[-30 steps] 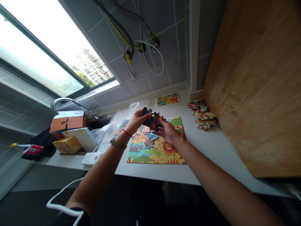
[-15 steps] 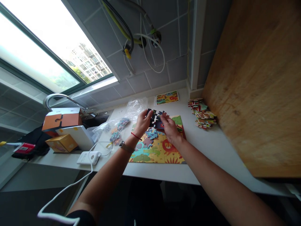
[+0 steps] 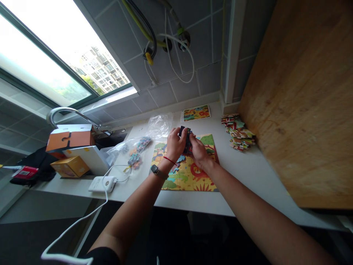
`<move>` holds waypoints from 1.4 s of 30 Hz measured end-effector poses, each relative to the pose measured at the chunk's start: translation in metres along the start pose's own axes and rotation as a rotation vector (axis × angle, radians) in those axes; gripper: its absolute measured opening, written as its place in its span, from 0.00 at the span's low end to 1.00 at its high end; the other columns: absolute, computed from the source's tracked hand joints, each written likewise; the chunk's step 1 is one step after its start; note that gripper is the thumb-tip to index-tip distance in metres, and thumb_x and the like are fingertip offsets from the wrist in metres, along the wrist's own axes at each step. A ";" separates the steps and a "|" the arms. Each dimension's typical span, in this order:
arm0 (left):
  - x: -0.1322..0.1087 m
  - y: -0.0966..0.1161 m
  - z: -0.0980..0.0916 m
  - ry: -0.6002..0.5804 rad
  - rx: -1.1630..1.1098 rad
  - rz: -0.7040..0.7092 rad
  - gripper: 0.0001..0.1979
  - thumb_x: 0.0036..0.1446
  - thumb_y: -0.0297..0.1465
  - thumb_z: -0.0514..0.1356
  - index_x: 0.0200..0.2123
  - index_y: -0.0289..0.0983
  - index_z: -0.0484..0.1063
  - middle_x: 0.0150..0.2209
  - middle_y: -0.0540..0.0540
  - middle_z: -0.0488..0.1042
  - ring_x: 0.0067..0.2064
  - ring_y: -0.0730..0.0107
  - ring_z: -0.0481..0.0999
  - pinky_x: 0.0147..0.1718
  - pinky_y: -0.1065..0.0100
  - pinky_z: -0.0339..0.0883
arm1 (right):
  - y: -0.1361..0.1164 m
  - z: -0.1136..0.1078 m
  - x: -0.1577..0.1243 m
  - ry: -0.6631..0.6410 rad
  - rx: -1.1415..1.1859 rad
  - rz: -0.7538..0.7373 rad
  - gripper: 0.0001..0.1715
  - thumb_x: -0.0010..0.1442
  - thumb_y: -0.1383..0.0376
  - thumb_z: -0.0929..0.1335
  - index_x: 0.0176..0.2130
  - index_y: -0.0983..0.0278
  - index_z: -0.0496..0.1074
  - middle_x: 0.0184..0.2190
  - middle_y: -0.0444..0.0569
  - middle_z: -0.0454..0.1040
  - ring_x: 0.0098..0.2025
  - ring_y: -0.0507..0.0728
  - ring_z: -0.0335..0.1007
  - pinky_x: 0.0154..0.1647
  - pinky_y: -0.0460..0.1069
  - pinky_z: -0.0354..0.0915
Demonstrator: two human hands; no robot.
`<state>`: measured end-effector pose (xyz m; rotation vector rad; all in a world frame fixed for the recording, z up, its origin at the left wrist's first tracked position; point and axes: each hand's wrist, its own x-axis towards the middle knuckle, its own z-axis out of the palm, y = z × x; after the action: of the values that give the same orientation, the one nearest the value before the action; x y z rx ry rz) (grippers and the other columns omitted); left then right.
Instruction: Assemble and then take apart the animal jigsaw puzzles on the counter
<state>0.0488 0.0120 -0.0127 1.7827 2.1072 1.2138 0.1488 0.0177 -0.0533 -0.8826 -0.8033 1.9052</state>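
Dark jigsaw puzzle pieces [image 3: 188, 141] are gripped between my two hands above the puzzle. My left hand [image 3: 176, 144], with a red string and a watch at the wrist, has its fingers closed on the dark pieces from the left. From the right, my right hand [image 3: 198, 150] grips them too, its thumb near their top. Below lies a colourful animal jigsaw puzzle [image 3: 204, 173] with a lion, partly covered by my hands and forearms. Some loose blue pieces [image 3: 180, 159] rest on it, mostly hidden behind my left wrist.
A picture card [image 3: 195, 113] lies by the wall. Stacked puzzle pieces [image 3: 238, 134] stand at the right beside a wooden board [image 3: 300, 110]. To the left are clear plastic bags [image 3: 160, 125] with pieces, a white power bank [image 3: 102, 184] with a cable, and boxes [image 3: 70, 141] by the tap.
My left hand has moved right, bringing its dark pieces against those in my right hand. The gap between the hands has closed. My right hand has hardly moved.
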 end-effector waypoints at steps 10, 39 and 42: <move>-0.011 -0.001 0.039 -0.072 -0.814 -0.167 0.24 0.58 0.37 0.67 0.55 0.37 0.69 0.39 0.43 0.82 0.41 0.64 0.81 0.45 0.64 0.73 | 0.004 -0.003 0.005 0.076 0.010 -0.235 0.34 0.59 0.37 0.66 0.40 0.63 0.78 0.37 0.51 0.83 0.44 0.61 0.78 0.44 0.51 0.71; -0.011 -0.089 -0.099 -0.594 0.159 0.184 0.34 0.58 0.44 0.69 0.64 0.43 0.66 0.62 0.39 0.71 0.61 0.51 0.73 0.57 0.53 0.72 | -0.017 -0.006 0.002 0.001 0.244 0.063 0.11 0.57 0.63 0.77 0.38 0.63 0.74 0.26 0.43 0.79 0.25 0.51 0.76 0.25 0.45 0.75; -0.008 -0.096 -0.100 -0.642 0.205 0.253 0.32 0.58 0.39 0.70 0.63 0.42 0.67 0.60 0.38 0.73 0.60 0.51 0.74 0.60 0.50 0.69 | -0.016 -0.005 0.001 -0.008 0.233 0.068 0.10 0.57 0.64 0.77 0.38 0.63 0.75 0.27 0.43 0.79 0.25 0.49 0.74 0.24 0.43 0.73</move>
<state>-0.0796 -0.0413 -0.0100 2.1920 1.7066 0.3653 0.1599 0.0266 -0.0435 -0.7661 -0.5475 2.0149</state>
